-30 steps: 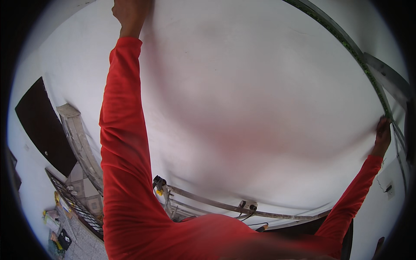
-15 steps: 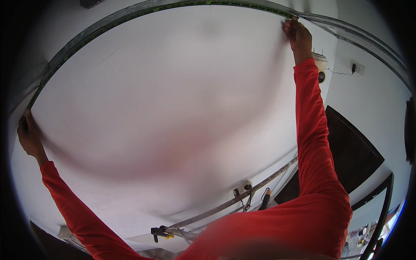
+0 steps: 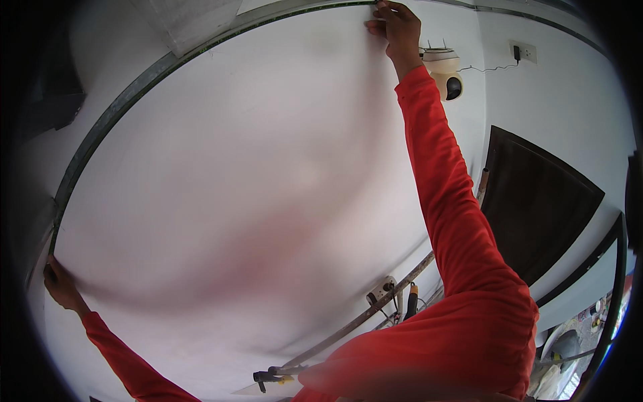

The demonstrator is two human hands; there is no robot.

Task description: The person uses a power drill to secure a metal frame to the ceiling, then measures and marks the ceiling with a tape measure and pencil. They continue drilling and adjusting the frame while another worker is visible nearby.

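Note:
A green tape measure blade (image 3: 305,11) with dark markings stretches along the lower edge of a grey metal channel (image 3: 124,100) high on the white wall. Its right end is pinched between the thumb and fingers of my right hand (image 3: 402,33), near the top of the view. At the far left, my left hand (image 3: 62,289) is closed around the other end, against the channel. Whatever else sits in the left palm is hidden. Both arms are stretched wide, in red sleeves.
A white security camera (image 3: 445,72) hangs on the wall beside my right forearm, wired to a socket (image 3: 526,52). A dark brown panel (image 3: 542,201) stands at right. Below are a long rod (image 3: 355,323), a power outlet (image 3: 380,289) and a black clamp (image 3: 264,377).
The view has swung, so my right hand appears further left and higher, and my left hand lower. The tape measure stays stretched between both hands along the channel.

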